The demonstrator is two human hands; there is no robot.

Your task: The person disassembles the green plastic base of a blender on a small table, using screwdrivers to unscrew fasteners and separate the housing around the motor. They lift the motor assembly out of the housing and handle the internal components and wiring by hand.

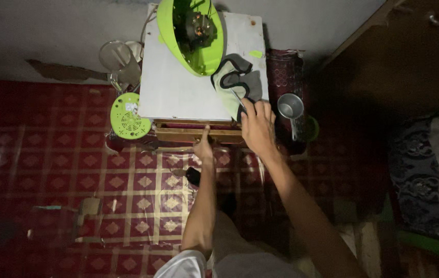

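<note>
A lime-green appliance body (pixel 191 33) lies tilted on a white board (pixel 178 87), its motor showing inside. A grey and pale-green cloth (pixel 232 82) lies at the board's right edge. My right hand (pixel 258 126) reaches onto that edge and grips a thin dark-handled tool (pixel 241 100) lying on the cloth. My left hand (pixel 204 146) is lower, fingers closed with a thumb or finger raised against the wooden frame (pixel 199 133) under the board; whether it holds anything is unclear.
A round green vented cover (pixel 128 117) leans at the board's left corner, with a clear jar (pixel 119 62) behind it. A metal cup (pixel 291 107) stands to the right. Red patterned floor covering (pixel 75 164) lies below, dark furniture (pixel 409 56) at right.
</note>
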